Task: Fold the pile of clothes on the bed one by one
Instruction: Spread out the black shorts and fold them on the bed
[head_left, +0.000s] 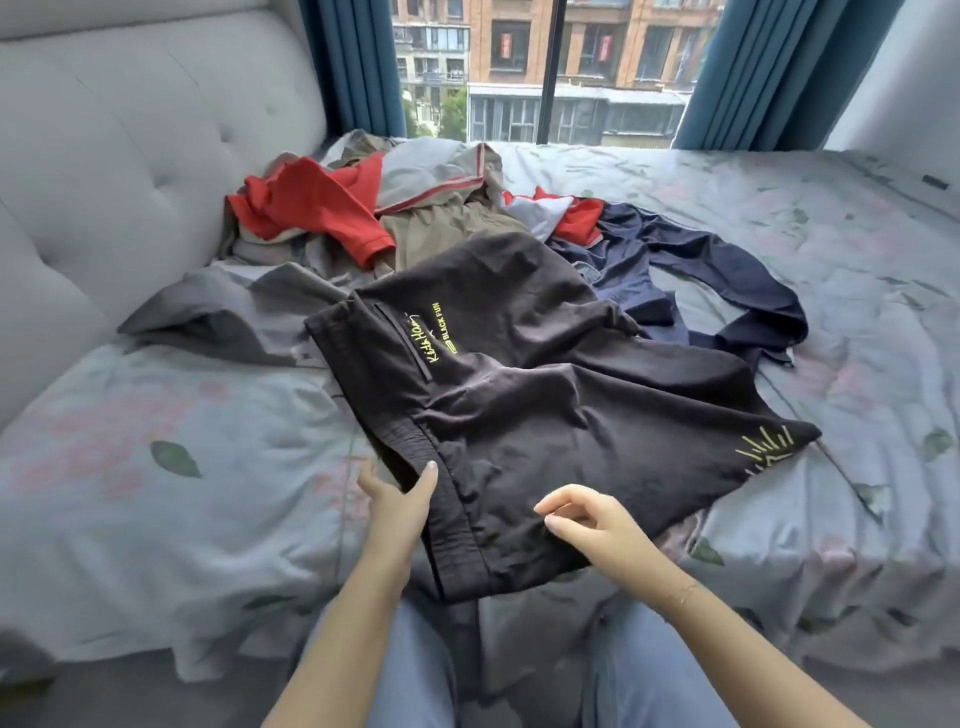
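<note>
A pair of black shorts (545, 405) with yellow lettering lies spread on the bed in front of me, waistband to the left, a yellow sunburst print on the right leg. My left hand (400, 501) grips the waistband at its near edge, thumb on top and fingers under the cloth. My right hand (587, 519) hovers just above the near part of the shorts with fingers loosely curled, holding nothing. Behind the shorts lies the pile of clothes (415, 213): a red garment (317, 208), khaki and grey pieces, and a navy garment (691, 270).
The bed (156, 467) has a pale blue floral sheet. A grey padded headboard (130, 156) rises at the left. A window with blue curtains (358, 67) is behind the bed. My knees in blue jeans (415, 665) touch the near edge.
</note>
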